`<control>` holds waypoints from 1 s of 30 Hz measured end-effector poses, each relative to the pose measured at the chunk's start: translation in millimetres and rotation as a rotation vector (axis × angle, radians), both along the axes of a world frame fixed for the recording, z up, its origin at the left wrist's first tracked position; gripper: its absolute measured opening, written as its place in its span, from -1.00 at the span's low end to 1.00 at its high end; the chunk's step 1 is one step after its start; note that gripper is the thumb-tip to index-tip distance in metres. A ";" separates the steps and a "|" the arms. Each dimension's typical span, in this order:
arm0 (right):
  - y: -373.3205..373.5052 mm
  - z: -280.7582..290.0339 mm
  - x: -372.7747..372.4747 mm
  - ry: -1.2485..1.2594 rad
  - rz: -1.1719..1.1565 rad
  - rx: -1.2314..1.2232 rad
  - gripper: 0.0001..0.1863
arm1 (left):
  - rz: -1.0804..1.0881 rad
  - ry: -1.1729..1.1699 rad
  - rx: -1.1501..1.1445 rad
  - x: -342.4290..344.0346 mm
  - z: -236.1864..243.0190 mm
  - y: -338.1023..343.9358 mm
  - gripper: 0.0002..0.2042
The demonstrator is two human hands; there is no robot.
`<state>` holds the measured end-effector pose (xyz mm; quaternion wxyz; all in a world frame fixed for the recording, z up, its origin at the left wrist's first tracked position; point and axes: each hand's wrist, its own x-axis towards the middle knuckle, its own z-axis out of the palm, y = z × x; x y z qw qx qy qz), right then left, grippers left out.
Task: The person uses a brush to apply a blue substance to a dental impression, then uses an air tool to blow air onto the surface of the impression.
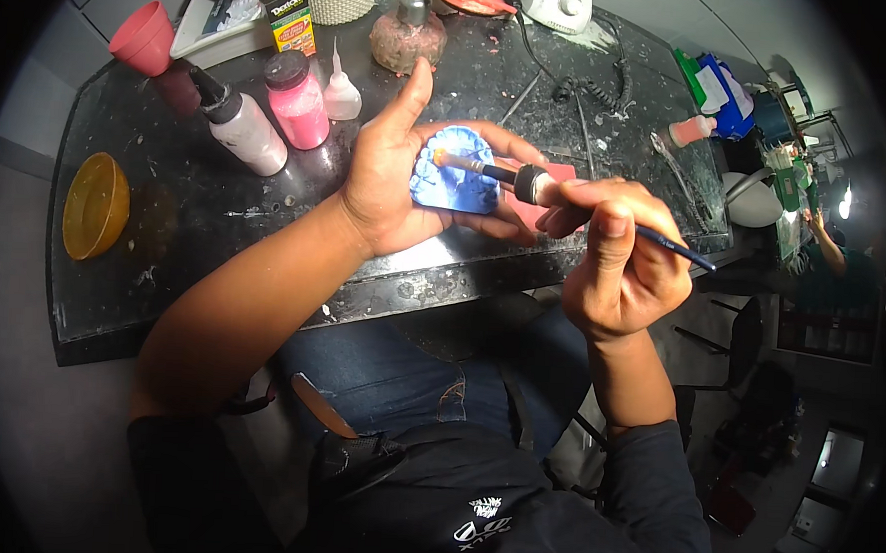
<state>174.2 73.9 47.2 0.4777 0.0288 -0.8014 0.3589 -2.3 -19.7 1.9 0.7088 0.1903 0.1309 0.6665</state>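
My left hand [394, 164] cradles a blue dental cast [457, 192] from below, thumb raised apart from it and fingers behind it. The row of teeth on the cast faces up. In my right hand [630, 251] is a brush [479, 168] with a dark handle, pinched between thumb and fingers. Its orange-tinted bristles touch the teeth on the left part of the cast. A short dark cylinder with a pale end [533, 184] is at the brush handle by my right fingertips; whether it is part of the brush I cannot tell. Behind it lies a flat pink-red piece [557, 194].
On the black table [295, 229] stand a white squeeze bottle [245, 131], a jar of pink powder [299, 104], a small dropper bottle [341, 96] and a crusted glass burner-like bottle [407, 39]. A yellow bowl [96, 206] sits far left. A coiled cable [598, 89] lies at the back.
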 end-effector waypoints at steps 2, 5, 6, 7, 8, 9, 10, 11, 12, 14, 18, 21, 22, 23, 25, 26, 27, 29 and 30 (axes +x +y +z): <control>-1.0 -0.8 3.1 -0.036 -0.031 0.017 -0.71 | -0.006 0.005 0.000 -1.9 -0.9 0.0 0.04; -7.6 2.0 1.3 0.043 0.012 -0.220 -0.83 | -0.034 -0.012 0.032 -2.9 -1.6 0.3 0.06; -7.9 0.6 2.9 0.027 0.023 -0.199 -0.81 | -0.058 -0.034 0.065 -2.8 -1.9 0.6 0.07; -7.9 -3.5 5.4 0.030 0.013 -0.148 -0.80 | -0.059 -0.035 0.065 -1.9 -1.9 0.7 0.07; -8.3 -6.5 6.9 0.034 0.003 -0.098 -0.79 | -0.014 0.015 0.027 -0.6 -1.1 0.4 0.07; -9.7 -6.1 7.2 0.071 0.062 -0.184 -0.79 | 0.030 0.065 -0.010 0.3 -0.2 -0.2 0.08; -11.8 -3.8 4.7 0.110 0.063 -0.264 -0.80 | 0.029 0.065 -0.011 0.6 1.6 -0.9 0.08; -12.1 -1.3 3.2 0.087 0.015 -0.246 -0.80 | 0.001 0.034 0.012 1.1 4.1 -1.8 0.08; -11.8 0.0 2.3 0.064 -0.033 -0.228 -0.80 | -0.028 0.002 0.034 1.6 5.4 -2.2 0.08; -10.4 -3.3 3.7 0.044 0.027 -0.134 -0.80 | -0.025 -0.010 0.017 -0.6 1.7 -1.6 0.08; -15.1 -0.8 2.8 0.080 0.006 -0.364 -0.78 | -0.043 -0.033 0.020 0.1 5.8 -3.0 0.08; -16.1 -2.3 3.3 0.052 -0.012 -0.351 -0.76 | -0.064 0.000 0.071 -3.5 -2.4 -0.9 0.07; -16.2 -2.3 5.4 0.035 0.000 -0.347 -0.76 | -0.075 0.035 0.097 -4.5 -4.1 -0.4 0.07; -14.2 -0.9 7.8 0.043 0.047 -0.401 -0.77 | -0.074 0.036 0.094 -4.8 -4.0 -0.8 0.07; -18.7 2.4 2.8 0.049 0.022 -0.402 -0.77 | -0.077 0.024 0.133 -5.3 -3.4 -1.9 0.07; -20.1 3.4 1.5 0.054 -0.009 -0.398 -0.77 | -0.079 0.023 0.132 -5.8 -3.7 -1.4 0.07; -19.8 0.8 3.2 0.024 0.026 -0.394 -0.78 | -0.101 0.005 0.150 -6.8 -4.2 -1.4 0.07; -20.9 1.7 9.4 0.020 0.042 -0.383 -0.80 | -0.098 0.000 0.144 -6.9 -5.3 -2.2 0.06; -21.3 2.5 10.2 0.044 0.047 -0.402 -0.80 | -0.099 -0.001 0.144 -6.6 -5.1 -1.1 0.06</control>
